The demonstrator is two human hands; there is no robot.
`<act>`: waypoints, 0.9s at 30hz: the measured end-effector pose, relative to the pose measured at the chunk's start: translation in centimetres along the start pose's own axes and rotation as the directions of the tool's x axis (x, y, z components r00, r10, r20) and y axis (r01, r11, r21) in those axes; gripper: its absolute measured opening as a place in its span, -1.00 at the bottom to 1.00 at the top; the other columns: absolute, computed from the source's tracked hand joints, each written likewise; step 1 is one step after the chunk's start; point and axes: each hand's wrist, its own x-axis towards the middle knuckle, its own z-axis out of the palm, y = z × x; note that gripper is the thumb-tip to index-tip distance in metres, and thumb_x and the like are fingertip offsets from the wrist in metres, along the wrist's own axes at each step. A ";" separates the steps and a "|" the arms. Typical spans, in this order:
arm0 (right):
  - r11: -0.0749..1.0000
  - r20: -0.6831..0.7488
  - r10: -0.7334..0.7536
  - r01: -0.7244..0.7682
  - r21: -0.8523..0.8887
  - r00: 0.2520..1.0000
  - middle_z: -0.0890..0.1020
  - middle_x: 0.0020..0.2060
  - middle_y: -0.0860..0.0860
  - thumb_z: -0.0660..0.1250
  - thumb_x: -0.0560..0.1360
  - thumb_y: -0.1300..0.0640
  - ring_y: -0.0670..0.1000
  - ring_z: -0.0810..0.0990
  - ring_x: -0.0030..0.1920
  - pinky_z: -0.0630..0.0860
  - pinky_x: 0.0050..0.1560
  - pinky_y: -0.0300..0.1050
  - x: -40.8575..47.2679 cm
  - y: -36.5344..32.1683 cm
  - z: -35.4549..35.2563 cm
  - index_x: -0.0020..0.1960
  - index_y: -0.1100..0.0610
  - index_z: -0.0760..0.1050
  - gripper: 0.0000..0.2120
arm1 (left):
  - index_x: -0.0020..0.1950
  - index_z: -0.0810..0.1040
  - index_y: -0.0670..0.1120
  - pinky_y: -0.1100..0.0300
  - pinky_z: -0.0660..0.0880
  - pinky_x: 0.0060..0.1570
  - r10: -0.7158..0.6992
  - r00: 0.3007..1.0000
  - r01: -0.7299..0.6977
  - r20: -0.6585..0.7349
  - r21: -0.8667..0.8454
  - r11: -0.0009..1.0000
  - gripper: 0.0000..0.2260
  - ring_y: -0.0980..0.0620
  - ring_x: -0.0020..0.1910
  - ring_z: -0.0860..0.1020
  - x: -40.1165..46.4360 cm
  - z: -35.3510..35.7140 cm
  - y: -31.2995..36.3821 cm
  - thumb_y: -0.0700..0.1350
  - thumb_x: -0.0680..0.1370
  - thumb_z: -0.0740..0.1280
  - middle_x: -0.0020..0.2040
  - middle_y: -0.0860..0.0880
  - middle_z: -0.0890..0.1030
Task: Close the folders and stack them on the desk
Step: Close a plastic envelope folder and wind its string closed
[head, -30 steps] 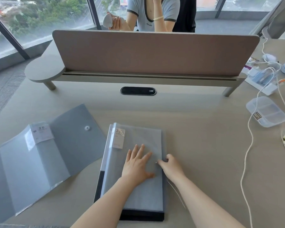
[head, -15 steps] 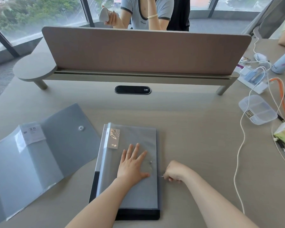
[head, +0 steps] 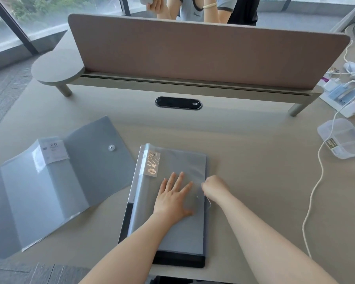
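Tabletop (head: 244,152): pale wood grain, fills most of the view. Across its far side stands a brown divider panel (head: 203,56) on a grey shelf rail w/ a round end at left; a person in a grey tee sits behind it.

Open folder (head: 49,181) lies at left, grey translucent, flap spread flat toward centre, snap button showing on the flap, white label marked "20" near its top edge.

Closed folder (head: 178,228) sits centre-front, grey, on top of a dark folder (head: 178,261) whose black edge shows along the near and left sides. The two make a stack, well apart from the open one.

Clear compartment box (head: 344,138) at right edge, w/ white cable (head: 314,201) trailing down past it; chargers and more leads further back at right.

Black oval cable port (head: 178,103) in the tabletop, just below the shelf rail.

Left hand (head: 173,198): open, palm flat, fingers spread, pressing on the closed folder's cover.

Right hand (head: 214,186): curled at the folder's right edge, fingertips at the small flap there; can't tell if it's actually pinching it.
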 end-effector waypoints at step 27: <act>0.971 -0.073 -0.182 0.168 -0.171 0.981 0.66 -0.16 0.10 0.18 0.51 0.11 0.17 0.54 -0.15 0.33 -0.24 -0.12 -3.2 3.4 1.6 -0.35 0.05 0.34 -0.75 | 0.62 -0.10 0.07 0.04 -0.27 0.54 -0.015 0.999 0.015 -0.035 -0.020 1.000 -0.05 0.00 0.59 -0.25 -0.2 0.3 -0.5 0.34 0.41 0.35 0.63 0.08 -0.21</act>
